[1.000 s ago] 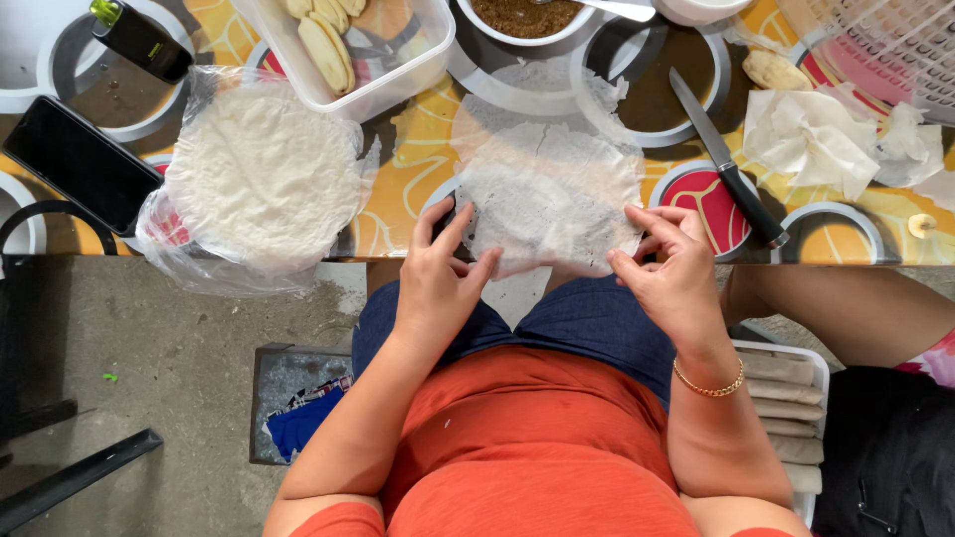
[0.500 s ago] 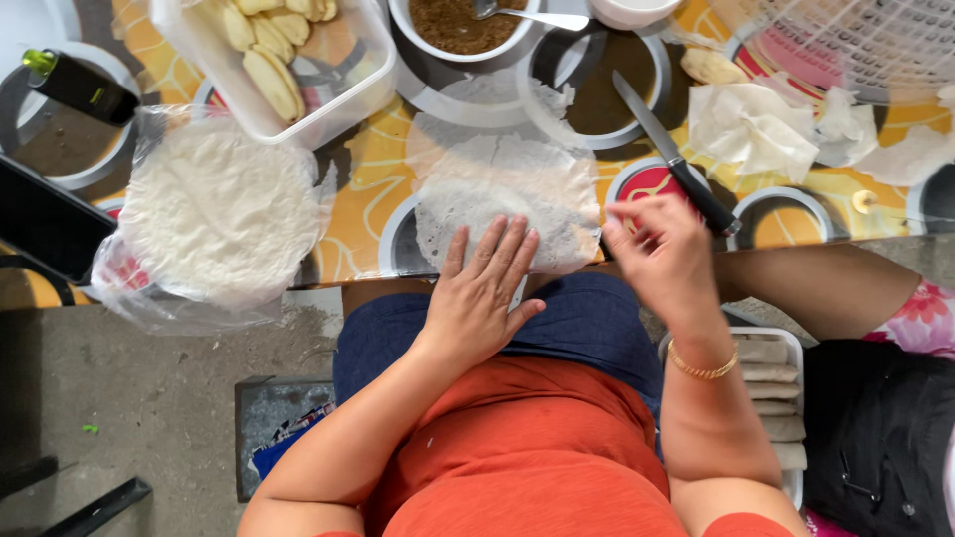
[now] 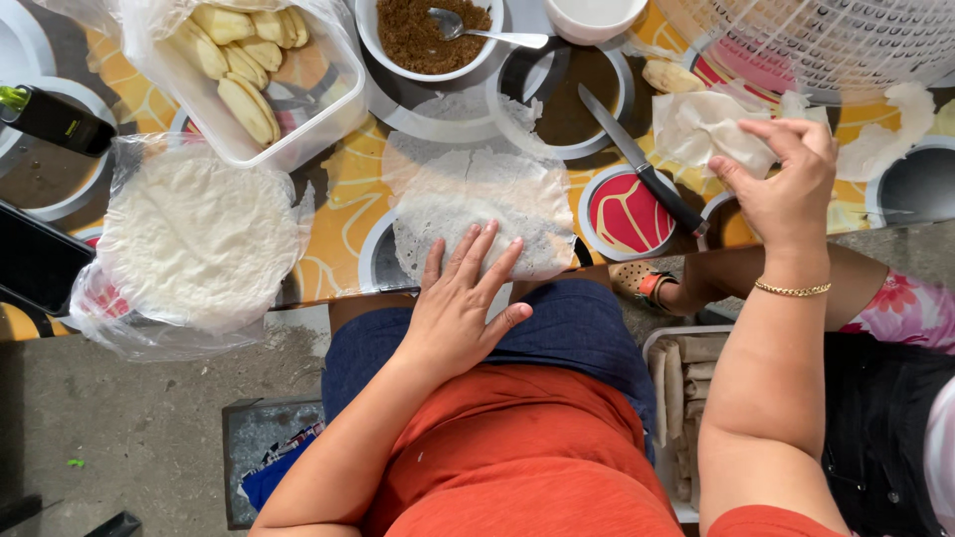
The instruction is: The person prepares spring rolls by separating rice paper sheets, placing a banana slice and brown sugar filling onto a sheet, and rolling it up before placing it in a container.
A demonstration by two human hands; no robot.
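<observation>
A thin round white wrapper lies on the patterned table at its near edge. My left hand rests flat on the wrapper's near part, fingers spread. My right hand is raised at the right, fingers curled and apart, right beside a pile of crumpled white sheets; I cannot tell whether it touches them. A black-handled knife lies between the wrapper and that pile.
A stack of wrappers in a clear bag lies at the left, beside a phone and a dark bottle. Behind are a tub of pale slices, a bowl of brown filling and a mesh basket. A tray of rolls sits low right by another person's leg.
My left hand let go of the wrapper's edge and now lies flat on it. My right hand left the wrapper and moved right and away, over to the crumpled sheets.
</observation>
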